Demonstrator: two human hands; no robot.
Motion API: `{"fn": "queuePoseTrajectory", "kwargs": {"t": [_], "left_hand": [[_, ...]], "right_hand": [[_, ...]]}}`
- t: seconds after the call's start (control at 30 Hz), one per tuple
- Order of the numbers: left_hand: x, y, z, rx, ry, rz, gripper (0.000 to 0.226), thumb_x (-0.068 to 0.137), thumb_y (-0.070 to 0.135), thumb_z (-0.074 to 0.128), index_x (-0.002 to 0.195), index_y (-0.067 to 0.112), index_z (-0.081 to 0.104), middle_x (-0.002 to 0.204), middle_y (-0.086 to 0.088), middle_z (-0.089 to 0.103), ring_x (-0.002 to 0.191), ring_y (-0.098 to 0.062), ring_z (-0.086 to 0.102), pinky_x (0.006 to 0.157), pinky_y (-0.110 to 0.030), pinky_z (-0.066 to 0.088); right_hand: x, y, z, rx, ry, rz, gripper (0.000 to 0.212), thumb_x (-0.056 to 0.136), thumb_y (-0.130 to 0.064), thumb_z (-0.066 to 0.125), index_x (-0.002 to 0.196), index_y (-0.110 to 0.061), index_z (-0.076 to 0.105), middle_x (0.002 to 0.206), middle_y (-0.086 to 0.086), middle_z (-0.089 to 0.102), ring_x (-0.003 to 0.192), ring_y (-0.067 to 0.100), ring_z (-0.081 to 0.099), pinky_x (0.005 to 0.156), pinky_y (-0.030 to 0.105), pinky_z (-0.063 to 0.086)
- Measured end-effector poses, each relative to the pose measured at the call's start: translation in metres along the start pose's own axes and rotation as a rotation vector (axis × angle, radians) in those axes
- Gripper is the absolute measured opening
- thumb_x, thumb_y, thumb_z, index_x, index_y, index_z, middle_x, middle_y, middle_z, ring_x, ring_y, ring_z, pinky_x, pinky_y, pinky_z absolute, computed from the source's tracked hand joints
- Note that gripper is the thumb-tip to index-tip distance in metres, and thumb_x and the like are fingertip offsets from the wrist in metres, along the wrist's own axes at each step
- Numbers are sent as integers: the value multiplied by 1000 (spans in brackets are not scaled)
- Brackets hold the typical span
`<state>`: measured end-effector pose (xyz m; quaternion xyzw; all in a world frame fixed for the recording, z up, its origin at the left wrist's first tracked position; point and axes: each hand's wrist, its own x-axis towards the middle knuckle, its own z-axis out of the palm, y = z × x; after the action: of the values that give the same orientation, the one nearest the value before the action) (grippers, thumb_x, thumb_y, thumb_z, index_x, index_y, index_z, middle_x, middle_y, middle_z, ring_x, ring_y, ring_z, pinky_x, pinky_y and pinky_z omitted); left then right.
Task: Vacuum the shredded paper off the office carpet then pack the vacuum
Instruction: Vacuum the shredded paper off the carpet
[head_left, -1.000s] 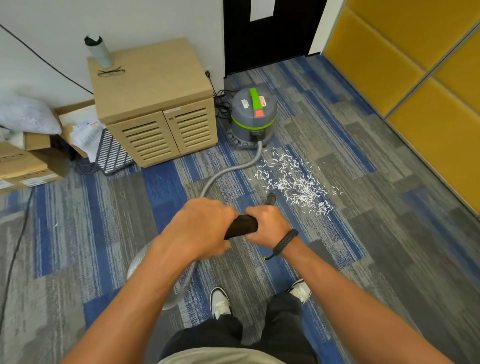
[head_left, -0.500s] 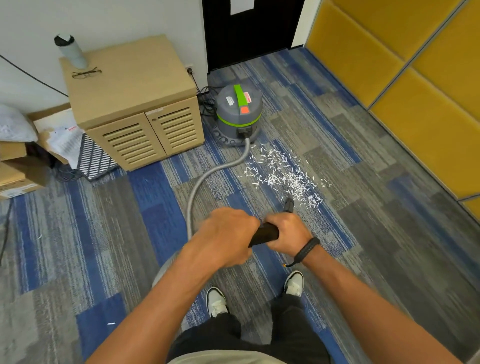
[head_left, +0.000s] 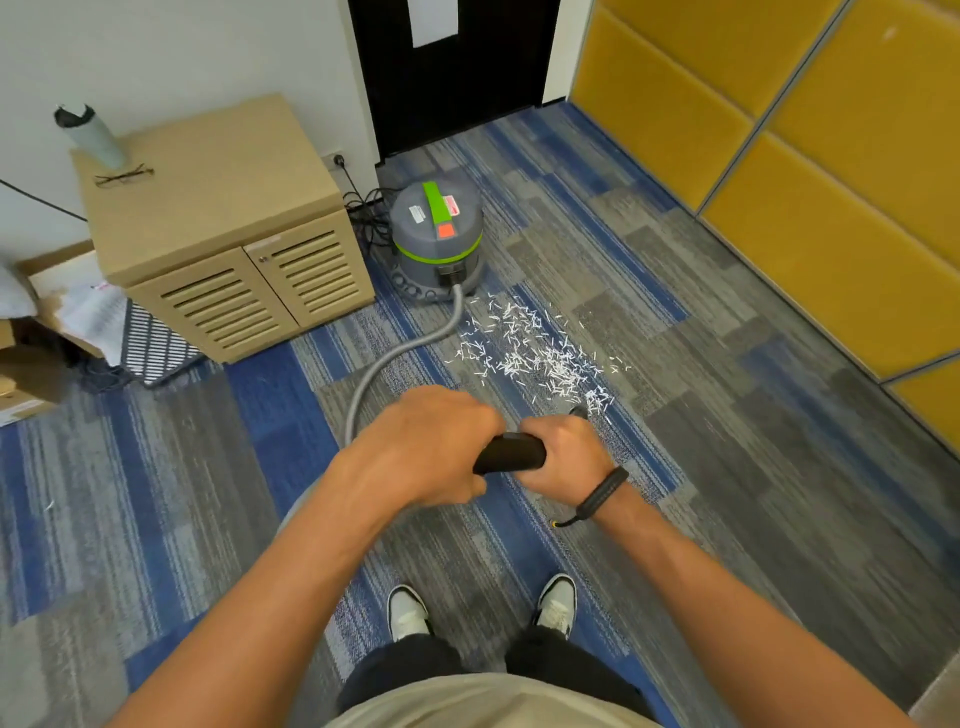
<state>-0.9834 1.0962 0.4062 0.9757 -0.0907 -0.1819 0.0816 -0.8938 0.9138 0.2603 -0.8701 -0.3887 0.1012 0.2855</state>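
With the nozzle now nearer the shredded paper (head_left: 540, 353) strewn on the carpet (head_left: 727, 441) before the canister vacuum (head_left: 437, 240), both hands, left hand (head_left: 431, 447) and right hand (head_left: 566, 457), clench the rigid black wand handle (head_left: 511, 453); the scraps look featherlight, the hose (head_left: 387, 364) pliant.

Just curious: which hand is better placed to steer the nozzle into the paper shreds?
Probably the right hand: it grips the black handle nearer the shredded paper; the left hand holds behind.
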Motion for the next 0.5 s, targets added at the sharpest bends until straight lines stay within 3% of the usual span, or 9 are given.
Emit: {"fn": "queuePoseTrajectory", "kwargs": {"t": [0.27,0.5], "left_hand": [[66,54,12,-37,15,44,30,84,38,79,110,34,64,77,13,60,76,-12,59,78,-33,51],[83,74,18,24,-14,22,29,86,41,78,109,34,61,74,13,53,77,-13,56,71,-30,37]], "right_hand": [[-22,75,-35,10,30,59,17,70,-40,59,65,-26,52,57,-6,57,52,19,57,50,34,50],[-30,95,-36,8,1,29,18,66,-19,79,68,-21,60,60,-1,63,54,24,62,51,32,51]]}}
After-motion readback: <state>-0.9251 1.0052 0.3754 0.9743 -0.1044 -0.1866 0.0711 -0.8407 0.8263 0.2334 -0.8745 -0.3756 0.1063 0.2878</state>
